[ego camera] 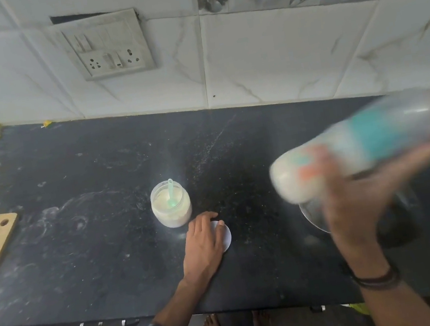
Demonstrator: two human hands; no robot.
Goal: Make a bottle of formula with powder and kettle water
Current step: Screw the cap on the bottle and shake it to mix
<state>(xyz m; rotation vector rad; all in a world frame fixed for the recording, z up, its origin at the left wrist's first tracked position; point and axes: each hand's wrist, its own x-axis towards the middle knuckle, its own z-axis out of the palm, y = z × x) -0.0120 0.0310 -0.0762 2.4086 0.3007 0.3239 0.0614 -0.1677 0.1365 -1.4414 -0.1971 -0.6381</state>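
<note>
Though smeared by motion blur, read as a late stage of the job, played out over the dark bench (67, 173). Found the bottle (361, 144) held clear of the bench on the right side and tipped almost onto its side, base toward the left and teal-banded top toward the right, with pale milky contents in the lower part. Judged powder and water both already in, the top apparently on, and the shaking-to-mix step in hand. Could not confirm the steel-rimmed vessel (314, 217) below it as the kettle. Reckoned as left to do: finishing the mix, setting the bottle down, and closing the powder jar (172, 212), which stood mid-bench with its mouth uncovered. Saw the right hand (358, 210) raised from a braceleted wrist and wrapped round the bottle's lower body, fingers curled over it, though too blurred to make out each one. Saw the left hand (204, 241) lying palm down just in front of the jar, fingers relaxed and lightly spread over the white round lid (227, 236), itself flat on the bench. Took that hand to be resting there, not pinching. Noted last the green scoop (171, 193), stuck handle-up in the powder.
</note>
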